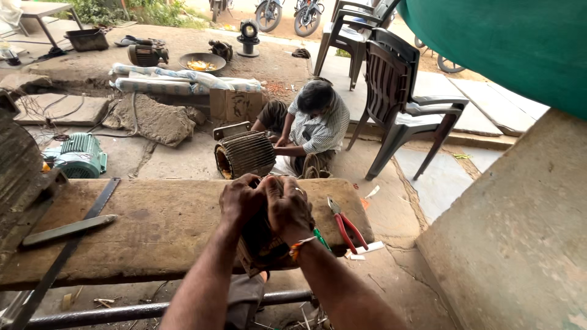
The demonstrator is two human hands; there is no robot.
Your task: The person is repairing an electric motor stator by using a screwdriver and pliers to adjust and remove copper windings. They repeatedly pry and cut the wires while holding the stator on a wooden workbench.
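Hands: two, left hand [241, 200] and right hand [288, 208], side by side, touching, both on top of one dark round bundle [263, 244].
Fingers: bent tight over the top of the bundle on both hands; thumbs hidden.
Bundle: one, on the near edge of the wooden bench [159, 226], between the wrists; mostly hidden, so long way and pointing hard to tell.
Pliers: one pair [345, 226], red handles, flat on the bench just right of the right hand, tips pointing away, handles toward the near edge.
Flat metal bars: two on the left of the bench, a short grey one [67, 230] lying across a long dark one [67, 250].
Motor shells: one ribbed, brown [244, 154], past the bench; one green [79, 156], far left.
Other person: one [315, 125], sitting on the ground, bent over.
Chairs: two dark plastic ones, near one [400, 98] right of that person.
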